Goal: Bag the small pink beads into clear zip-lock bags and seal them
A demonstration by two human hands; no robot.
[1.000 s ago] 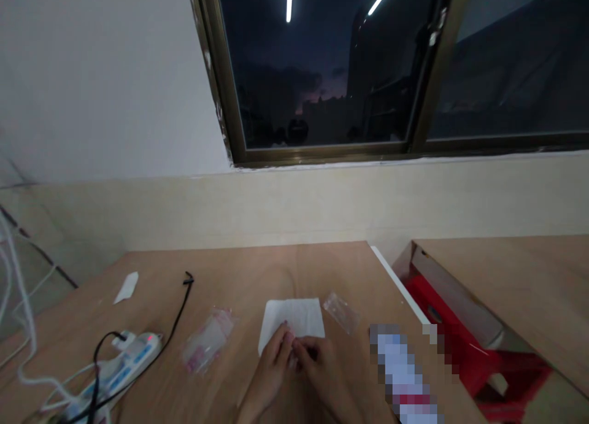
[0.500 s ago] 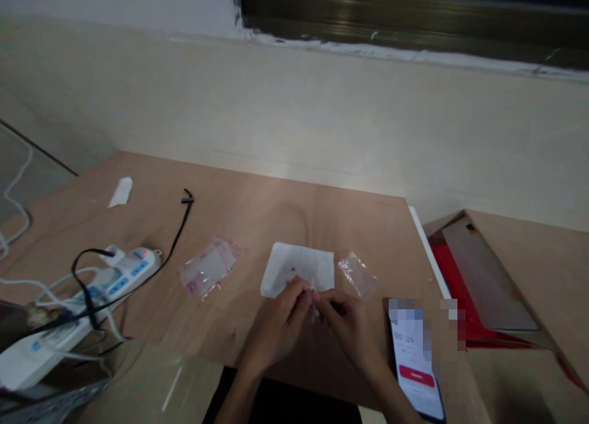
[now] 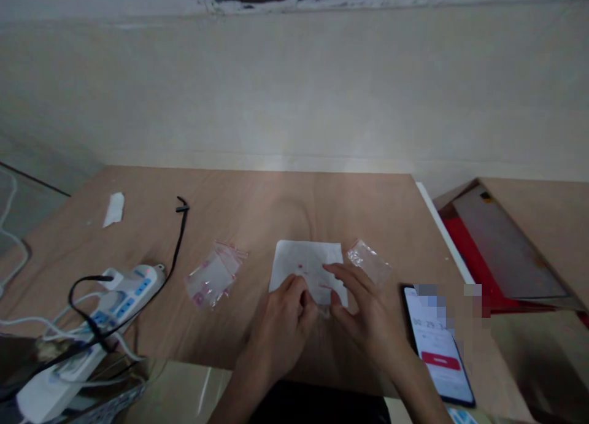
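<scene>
My left hand (image 3: 289,313) is closed, fingers and thumb pressed together at the near edge of a white paper sheet (image 3: 288,252). It seems to pinch a small clear plastic zip bag (image 3: 324,309), mostly hidden, which shows faintly between my hands with a thin red line above it. My right hand (image 3: 363,310) is open over the sheet's right side, thumb and fingers apart, holding nothing. A few tiny red bits (image 3: 300,266) lie on the paper.
Clear zip bags with red edges (image 3: 216,273) lie on the left, another clear bag (image 3: 369,261) on the right. A phone (image 3: 437,344) rests right of my right hand. A power strip (image 3: 129,295) with cables, a paper scrap (image 3: 114,209) and an open box (image 3: 519,246) flank the wooden table (image 3: 294,203).
My right hand has come away from my left and its fingers have spread. Earlier both hands pinched together at the clear bag. The camera view has tilted down a little.
</scene>
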